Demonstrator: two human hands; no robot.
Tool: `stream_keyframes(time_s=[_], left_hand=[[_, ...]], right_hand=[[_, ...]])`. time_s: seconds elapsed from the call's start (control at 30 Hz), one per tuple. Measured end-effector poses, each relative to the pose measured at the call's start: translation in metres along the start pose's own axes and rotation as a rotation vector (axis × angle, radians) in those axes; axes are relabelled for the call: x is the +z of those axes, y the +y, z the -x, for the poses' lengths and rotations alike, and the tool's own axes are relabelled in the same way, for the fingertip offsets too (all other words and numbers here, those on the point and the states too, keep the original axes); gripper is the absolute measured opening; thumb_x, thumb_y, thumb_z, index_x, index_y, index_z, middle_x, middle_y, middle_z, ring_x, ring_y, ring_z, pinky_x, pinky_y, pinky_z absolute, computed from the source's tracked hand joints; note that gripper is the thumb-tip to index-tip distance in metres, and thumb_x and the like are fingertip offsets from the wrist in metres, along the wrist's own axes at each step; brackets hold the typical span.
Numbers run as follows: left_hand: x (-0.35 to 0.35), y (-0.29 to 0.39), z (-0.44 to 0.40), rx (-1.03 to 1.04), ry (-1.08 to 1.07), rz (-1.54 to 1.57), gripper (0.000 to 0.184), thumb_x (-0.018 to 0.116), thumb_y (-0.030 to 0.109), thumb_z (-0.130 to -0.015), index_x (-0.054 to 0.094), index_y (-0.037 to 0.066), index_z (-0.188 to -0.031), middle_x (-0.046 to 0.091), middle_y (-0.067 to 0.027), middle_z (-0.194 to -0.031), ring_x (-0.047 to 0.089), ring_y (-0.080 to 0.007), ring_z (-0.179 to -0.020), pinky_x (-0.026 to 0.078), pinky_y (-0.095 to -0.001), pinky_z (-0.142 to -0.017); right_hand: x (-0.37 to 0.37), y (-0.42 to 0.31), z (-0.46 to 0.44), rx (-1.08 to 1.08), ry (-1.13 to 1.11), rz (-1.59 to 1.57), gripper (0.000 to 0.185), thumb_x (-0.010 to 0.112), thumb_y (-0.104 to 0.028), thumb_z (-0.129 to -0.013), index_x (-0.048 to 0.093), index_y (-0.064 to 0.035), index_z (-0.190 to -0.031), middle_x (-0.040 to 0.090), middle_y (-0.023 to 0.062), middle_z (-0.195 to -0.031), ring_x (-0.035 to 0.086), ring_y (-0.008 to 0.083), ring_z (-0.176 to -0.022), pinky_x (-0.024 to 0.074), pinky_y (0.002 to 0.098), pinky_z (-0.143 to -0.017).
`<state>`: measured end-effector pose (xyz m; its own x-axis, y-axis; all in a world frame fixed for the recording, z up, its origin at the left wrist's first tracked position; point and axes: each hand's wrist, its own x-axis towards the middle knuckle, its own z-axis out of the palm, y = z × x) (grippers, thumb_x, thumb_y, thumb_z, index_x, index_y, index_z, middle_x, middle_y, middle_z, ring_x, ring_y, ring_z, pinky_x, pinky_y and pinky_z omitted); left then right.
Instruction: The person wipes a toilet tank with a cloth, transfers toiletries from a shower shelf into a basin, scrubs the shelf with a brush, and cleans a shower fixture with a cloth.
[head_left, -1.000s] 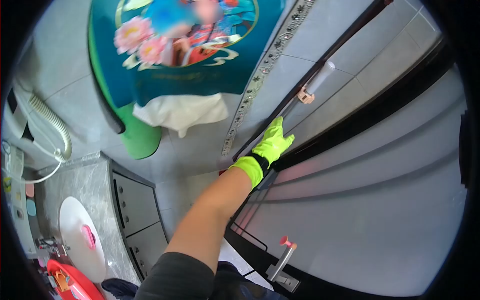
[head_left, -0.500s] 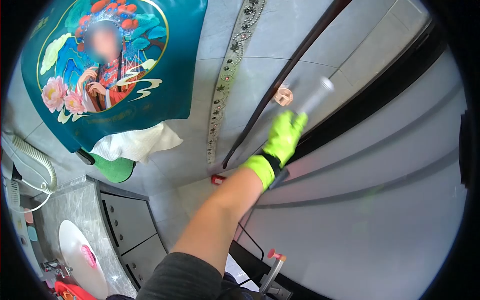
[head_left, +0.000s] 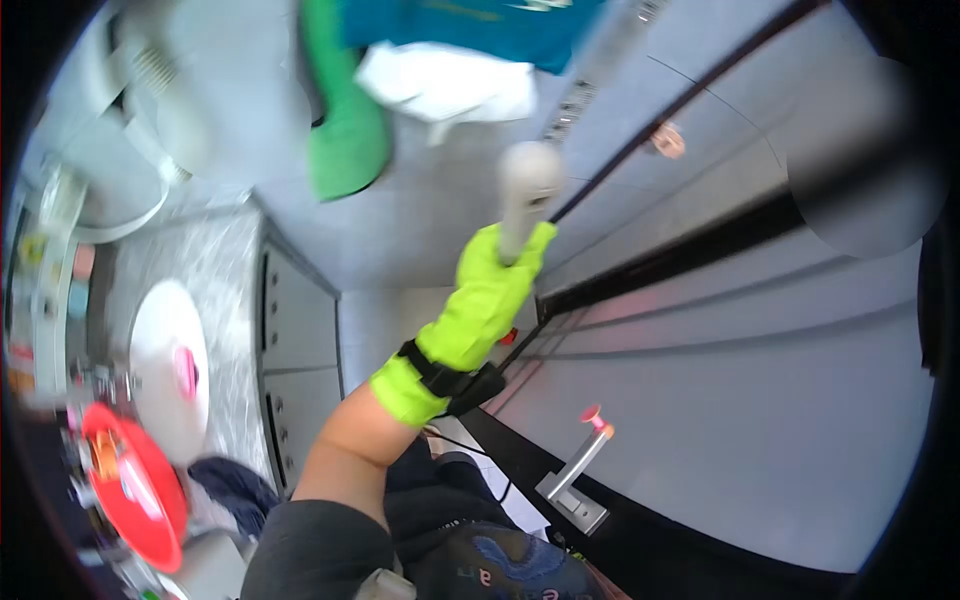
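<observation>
My left hand (head_left: 495, 285), in a bright yellow-green glove with a black strap at the wrist, is closed around a white rod-like tool (head_left: 520, 195). Its rounded pale end points up and is blurred by motion. The rest of the tool is hidden by the glove. To the upper right, a small peach-coloured wall holder (head_left: 667, 140) stands apart from the tool, beside a long dark strip (head_left: 690, 95). My right hand does not show.
A grey counter (head_left: 225, 260) with a white basin (head_left: 160, 340) and red tub (head_left: 140, 490) lies left. A white cloth (head_left: 445, 85) and green item (head_left: 345, 150) hang above. The door handle (head_left: 575, 475) juts out lower right. A blurred grey round shape (head_left: 865, 170) appears at right.
My left hand has taken hold of the white tool and moved it left, away from the peach holder. The view has shifted, and the teal picture cover is now mostly out of frame.
</observation>
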<state>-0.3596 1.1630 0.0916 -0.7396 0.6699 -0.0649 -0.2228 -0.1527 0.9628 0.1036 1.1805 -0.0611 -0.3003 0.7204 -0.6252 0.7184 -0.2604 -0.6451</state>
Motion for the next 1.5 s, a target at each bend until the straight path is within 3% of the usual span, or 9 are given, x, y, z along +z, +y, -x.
stream_keyframes(time_s=[0.37, 0.5, 0.53, 0.73, 0.9, 0.97, 1.07, 1.37, 1.5], left_hand=[[-0.146, 0.034, 0.305, 0.211, 0.711, -0.193, 0.026, 0.068, 0.026, -0.094, 0.063, 0.008, -0.112, 0.065, -0.0040, -0.101, 0.060, -0.0140, -0.089, 0.049, -0.0303, -0.077], [-0.152, 0.021, 0.386, 0.385, 0.767, 0.004, 0.035, 0.049, -0.007, -0.086, 0.063, 0.003, -0.117, 0.065, -0.0069, -0.113, 0.062, -0.0178, -0.106, 0.049, -0.0337, -0.094], [-0.140, 0.011, 0.384, 0.505, 1.009, 0.033, 0.041, 0.066, -0.013, -0.070, 0.066, 0.004, -0.107, 0.068, -0.0059, -0.096, 0.063, -0.0164, -0.091, 0.050, -0.0307, -0.079], [-0.119, -0.019, 0.492, 0.706, 1.450, -0.100, 0.022, 0.062, 0.011, -0.095, 0.063, 0.002, -0.116, 0.067, -0.0064, -0.109, 0.062, -0.0140, -0.100, 0.050, -0.0303, -0.089], [-0.090, 0.023, 0.627, 0.233, 1.606, 0.215, 0.019, 0.061, 0.020, -0.099, 0.068, 0.003, -0.103, 0.069, -0.0019, -0.089, 0.060, -0.0075, -0.081, 0.048, -0.0236, -0.075], [-0.072, 0.016, 0.663, 0.676, 1.759, 0.293, 0.021, 0.061, 0.022, -0.099, 0.070, 0.004, -0.101, 0.068, -0.0009, -0.084, 0.058, -0.0069, -0.076, 0.047, -0.0238, -0.071], [-0.039, 0.018, 0.736, 0.494, 1.906, 0.153, 0.026, 0.061, 0.027, -0.100, 0.070, 0.002, -0.100, 0.066, 0.0005, -0.082, 0.054, -0.0070, -0.069, 0.045, -0.0246, -0.067], [0.074, -0.020, 0.852, 0.943, 2.713, 0.043, 0.025, 0.064, 0.028, -0.098, 0.067, 0.003, -0.097, 0.070, -0.0064, -0.088, 0.055, -0.0092, -0.066, 0.046, -0.0253, -0.063], [0.148, -0.037, 0.893, 1.042, 3.160, 0.066, 0.020, 0.068, 0.022, -0.095, 0.065, 0.003, -0.102, 0.069, -0.0087, -0.095, 0.056, -0.0121, -0.067, 0.047, -0.0271, -0.063]], right_hand=[[0.015, -0.027, -0.039, -0.231, -0.369, 0.337, 0.019, 0.063, -0.021, -0.094, 0.066, -0.0035, -0.088, 0.065, 0.0062, -0.071, 0.061, 0.0183, -0.060, 0.0497, 0.0296, -0.054], [0.058, -0.057, -0.073, -0.282, -0.568, 0.545, 0.019, 0.063, -0.021, -0.095, 0.066, -0.0032, -0.088, 0.065, 0.0063, -0.070, 0.061, 0.0179, -0.058, 0.0495, 0.0292, -0.053], [0.068, -0.069, -0.085, -0.303, -0.608, 0.605, 0.019, 0.063, -0.021, -0.095, 0.066, -0.0032, -0.088, 0.065, 0.0063, -0.070, 0.061, 0.0178, -0.058, 0.0495, 0.0291, -0.053], [0.136, -0.117, -0.110, -0.435, -0.800, 0.849, 0.020, 0.063, -0.020, -0.095, 0.065, -0.0027, -0.087, 0.064, 0.0063, -0.069, 0.060, 0.0173, -0.056, 0.0492, 0.0286, -0.051], [0.196, -0.118, -0.096, -0.556, -1.001, 0.980, 0.020, 0.063, -0.020, -0.096, 0.065, -0.0024, -0.087, 0.064, 0.0063, -0.067, 0.060, 0.0168, -0.055, 0.0490, 0.0281, -0.050], [0.226, -0.111, -0.082, -0.598, -1.121, 1.033, 0.020, 0.063, -0.020, -0.096, 0.065, -0.0022, -0.087, 0.064, 0.0063, -0.067, 0.060, 0.0166, -0.054, 0.0489, 0.0279, -0.049], [0.274, -0.088, -0.048, -0.490, -1.308, 1.060, 0.026, 0.063, -0.023, -0.096, 0.063, -0.0010, -0.082, 0.062, 0.0082, -0.060, 0.055, 0.0143, -0.045, 0.0440, 0.0262, -0.042], [0.398, -0.092, 0.117, -1.104, -1.373, 2.070, 0.044, 0.061, -0.033, -0.095, 0.062, 0.0025, -0.120, 0.066, 0.0227, -0.112, 0.060, 0.0350, -0.105, 0.0466, 0.0389, -0.095], [0.472, -0.063, 0.147, -0.898, -1.453, 2.010, 0.037, 0.059, -0.028, -0.095, 0.057, -0.0037, -0.123, 0.065, 0.0131, -0.109, 0.061, 0.0265, -0.086, 0.0510, 0.0366, -0.080]])
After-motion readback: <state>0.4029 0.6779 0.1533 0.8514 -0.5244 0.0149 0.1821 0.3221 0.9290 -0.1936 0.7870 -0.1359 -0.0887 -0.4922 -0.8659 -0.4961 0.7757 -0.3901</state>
